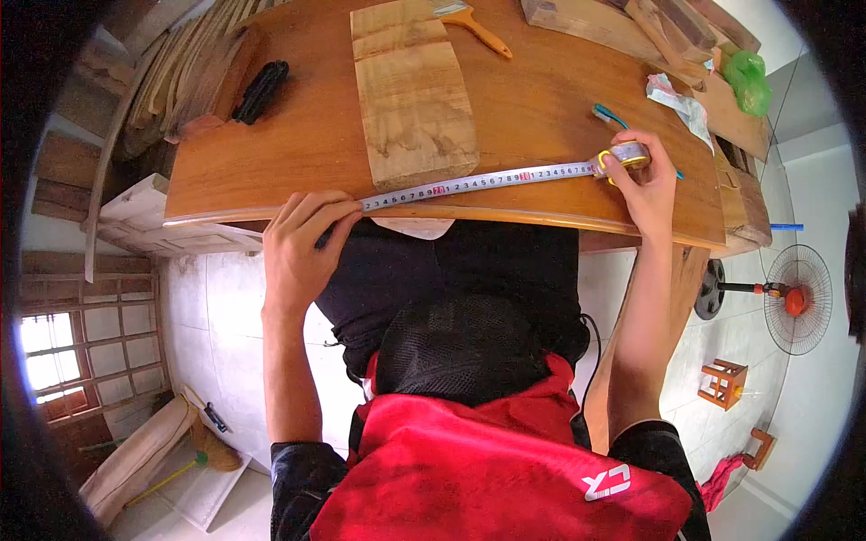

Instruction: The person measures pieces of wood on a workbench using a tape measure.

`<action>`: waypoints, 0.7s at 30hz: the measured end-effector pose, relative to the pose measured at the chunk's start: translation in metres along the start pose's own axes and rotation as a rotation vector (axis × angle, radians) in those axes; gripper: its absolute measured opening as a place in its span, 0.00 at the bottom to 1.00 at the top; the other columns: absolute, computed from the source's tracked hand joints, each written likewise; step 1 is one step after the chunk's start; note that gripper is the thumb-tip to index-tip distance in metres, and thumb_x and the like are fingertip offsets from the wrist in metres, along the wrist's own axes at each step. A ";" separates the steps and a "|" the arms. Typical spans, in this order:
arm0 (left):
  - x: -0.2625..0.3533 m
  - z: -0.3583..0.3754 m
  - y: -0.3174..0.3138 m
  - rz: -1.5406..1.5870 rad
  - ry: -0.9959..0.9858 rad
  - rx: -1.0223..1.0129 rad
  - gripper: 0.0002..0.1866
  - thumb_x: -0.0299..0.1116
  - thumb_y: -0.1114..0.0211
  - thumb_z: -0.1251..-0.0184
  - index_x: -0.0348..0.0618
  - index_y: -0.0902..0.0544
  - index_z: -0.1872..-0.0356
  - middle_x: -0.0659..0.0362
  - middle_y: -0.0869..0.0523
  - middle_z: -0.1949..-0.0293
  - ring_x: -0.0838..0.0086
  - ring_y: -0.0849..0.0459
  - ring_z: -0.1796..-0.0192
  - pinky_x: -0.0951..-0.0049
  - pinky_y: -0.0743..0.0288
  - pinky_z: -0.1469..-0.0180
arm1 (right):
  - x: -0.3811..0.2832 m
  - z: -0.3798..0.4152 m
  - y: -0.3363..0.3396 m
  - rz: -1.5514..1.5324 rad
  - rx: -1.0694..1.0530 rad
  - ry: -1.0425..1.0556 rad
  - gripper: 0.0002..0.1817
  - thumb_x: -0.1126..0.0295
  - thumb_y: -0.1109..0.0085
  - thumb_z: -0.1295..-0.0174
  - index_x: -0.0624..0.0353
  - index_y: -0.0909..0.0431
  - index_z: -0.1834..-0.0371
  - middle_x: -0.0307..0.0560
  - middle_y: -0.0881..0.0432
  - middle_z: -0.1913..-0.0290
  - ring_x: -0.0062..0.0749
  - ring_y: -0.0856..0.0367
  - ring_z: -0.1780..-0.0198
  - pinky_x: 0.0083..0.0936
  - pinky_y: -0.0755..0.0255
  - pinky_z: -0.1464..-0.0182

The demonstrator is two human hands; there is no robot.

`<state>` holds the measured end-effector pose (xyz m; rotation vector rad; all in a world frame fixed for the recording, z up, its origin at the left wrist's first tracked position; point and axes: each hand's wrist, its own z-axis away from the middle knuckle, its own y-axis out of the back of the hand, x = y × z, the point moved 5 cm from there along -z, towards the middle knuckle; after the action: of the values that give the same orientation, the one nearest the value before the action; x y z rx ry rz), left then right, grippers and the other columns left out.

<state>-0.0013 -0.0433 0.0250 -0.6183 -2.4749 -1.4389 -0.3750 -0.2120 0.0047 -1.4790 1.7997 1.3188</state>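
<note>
A tape measure is stretched between my two hands along the front edge of the wooden table. Its blade end is pinched in the fingers of my left hand. The yellow-rimmed case sits in my right hand, thumb and fingers closed round it. Just behind the blade lies a light wooden board, its near end close to the tape. A teal pen rests on the table by my right hand, partly hidden by it.
A brush with an orange handle lies beside the board. A black object is at the left, near stacked wood slats. Wood blocks, a crumpled wrapper and a green bag are at the right. A fan stands on the floor.
</note>
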 end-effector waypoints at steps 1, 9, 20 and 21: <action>0.000 0.000 0.000 -0.008 -0.013 0.014 0.06 0.25 0.26 0.43 0.42 0.11 0.64 0.60 0.11 0.61 0.65 0.15 0.60 0.66 0.21 0.56 | 0.001 0.000 0.000 -0.005 0.003 0.002 0.16 0.76 0.29 0.41 0.60 0.22 0.51 0.41 0.17 0.57 0.24 0.19 0.55 0.23 0.25 0.51; -0.001 0.000 0.000 0.017 0.014 -0.001 0.07 0.22 0.27 0.44 0.39 0.12 0.64 0.56 0.11 0.61 0.62 0.14 0.58 0.65 0.21 0.54 | -0.003 0.000 -0.001 -0.047 -0.004 -0.028 0.16 0.77 0.29 0.42 0.60 0.22 0.52 0.40 0.18 0.58 0.23 0.20 0.56 0.22 0.26 0.52; -0.004 0.014 -0.002 0.140 0.094 0.023 0.07 0.22 0.27 0.44 0.38 0.12 0.63 0.55 0.11 0.60 0.61 0.14 0.56 0.65 0.21 0.52 | -0.009 0.000 -0.007 0.072 -0.040 -0.040 0.32 0.72 0.20 0.51 0.57 0.28 0.43 0.41 0.22 0.50 0.27 0.23 0.49 0.25 0.29 0.45; -0.004 0.016 -0.002 0.156 0.099 0.026 0.08 0.22 0.26 0.44 0.38 0.12 0.62 0.55 0.11 0.60 0.61 0.14 0.56 0.65 0.21 0.52 | -0.010 0.003 -0.006 0.106 -0.048 -0.071 0.32 0.73 0.20 0.50 0.56 0.28 0.42 0.41 0.22 0.51 0.27 0.23 0.50 0.25 0.28 0.45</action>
<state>0.0022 -0.0316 0.0144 -0.7007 -2.3105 -1.3435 -0.3669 -0.2045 0.0098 -1.3604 1.8343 1.4572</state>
